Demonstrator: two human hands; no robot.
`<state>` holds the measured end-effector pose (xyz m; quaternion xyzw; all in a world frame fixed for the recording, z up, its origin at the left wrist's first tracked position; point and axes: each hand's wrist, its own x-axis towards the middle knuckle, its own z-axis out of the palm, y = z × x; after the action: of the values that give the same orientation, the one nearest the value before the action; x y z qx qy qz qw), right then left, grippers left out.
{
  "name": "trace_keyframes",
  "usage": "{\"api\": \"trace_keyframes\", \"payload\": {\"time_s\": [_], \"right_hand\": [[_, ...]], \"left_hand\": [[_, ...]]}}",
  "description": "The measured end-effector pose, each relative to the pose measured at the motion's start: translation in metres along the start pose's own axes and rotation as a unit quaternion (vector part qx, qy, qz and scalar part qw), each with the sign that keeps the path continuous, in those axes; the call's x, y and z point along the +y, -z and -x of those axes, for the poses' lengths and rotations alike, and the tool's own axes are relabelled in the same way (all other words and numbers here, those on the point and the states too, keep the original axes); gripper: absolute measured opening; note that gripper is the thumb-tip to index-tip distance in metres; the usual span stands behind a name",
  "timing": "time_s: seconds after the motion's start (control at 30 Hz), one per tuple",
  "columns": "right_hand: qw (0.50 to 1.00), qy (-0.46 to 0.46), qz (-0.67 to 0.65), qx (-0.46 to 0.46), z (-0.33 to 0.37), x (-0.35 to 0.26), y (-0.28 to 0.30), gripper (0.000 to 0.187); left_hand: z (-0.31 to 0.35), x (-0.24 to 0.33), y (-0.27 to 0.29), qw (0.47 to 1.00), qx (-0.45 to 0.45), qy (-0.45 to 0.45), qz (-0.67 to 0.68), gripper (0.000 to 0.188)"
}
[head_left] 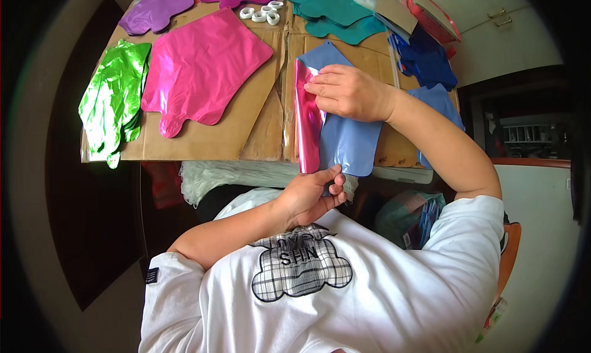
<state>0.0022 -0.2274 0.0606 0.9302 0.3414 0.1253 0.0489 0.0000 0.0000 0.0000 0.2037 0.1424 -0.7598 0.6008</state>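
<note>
A flat, uninflated foil balloon (348, 145), matte blue with a shiny pink strip (307, 145) folded along its left side, lies over the table's near edge. My left hand (313, 196) pinches its lower end between thumb and forefinger, just in front of the table. Farther up, the fingers of my right hand (357, 93) stretch across the pink strip and press on it from above. The thumb of that hand is hidden. To the left lie a large pink stack of flat foil balloons (206, 70) and a crumpled green foil stack (116, 94).
The cardboard-covered table (258, 128) also holds purple foil (159, 7), teal foil (332, 11), several white ribbon rolls (262, 12) and dark blue foil (431, 57). A red basket (434, 17) stands at the back right. White stringy material (228, 176) hangs below the near edge.
</note>
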Motion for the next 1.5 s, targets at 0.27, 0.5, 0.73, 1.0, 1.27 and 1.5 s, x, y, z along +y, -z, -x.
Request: {"api": "trace_keyframes", "payload": {"time_s": [0.27, 0.5, 0.73, 1.0, 1.27, 1.5], "right_hand": [[0.999, 0.010, 0.016, 0.033, -0.004, 0.004, -0.003, 0.005], [1.000, 0.004, -0.013, 0.002, -0.006, 0.006, -0.008, 0.004], [0.999, -0.010, -0.026, -0.030, 0.000, 0.002, -0.005, 0.010], [0.998, -0.037, -0.028, -0.030, 0.004, -0.002, -0.010, 0.009], [0.990, -0.110, 0.021, -0.086, 0.030, -0.009, 0.005, 0.007], [0.620, -0.615, -0.377, -0.308, 0.076, -0.128, 0.078, 0.047]], "left_hand": [[-0.002, 0.001, 0.004, 1.000, -0.007, -0.003, -0.002, 0.014], [0.043, 0.046, 0.018, 0.907, 0.001, 0.152, -0.393, 0.033], [0.059, 0.138, -0.052, 0.401, 0.116, -0.375, -0.828, 0.015], [-0.009, 0.159, -0.014, 0.225, -0.059, -0.446, -0.865, 0.042], [-0.004, 0.151, -0.014, 0.136, -0.014, -0.397, -0.908, 0.096], [0.004, 0.153, -0.016, 0.133, -0.035, -0.394, -0.909, 0.103]]}}
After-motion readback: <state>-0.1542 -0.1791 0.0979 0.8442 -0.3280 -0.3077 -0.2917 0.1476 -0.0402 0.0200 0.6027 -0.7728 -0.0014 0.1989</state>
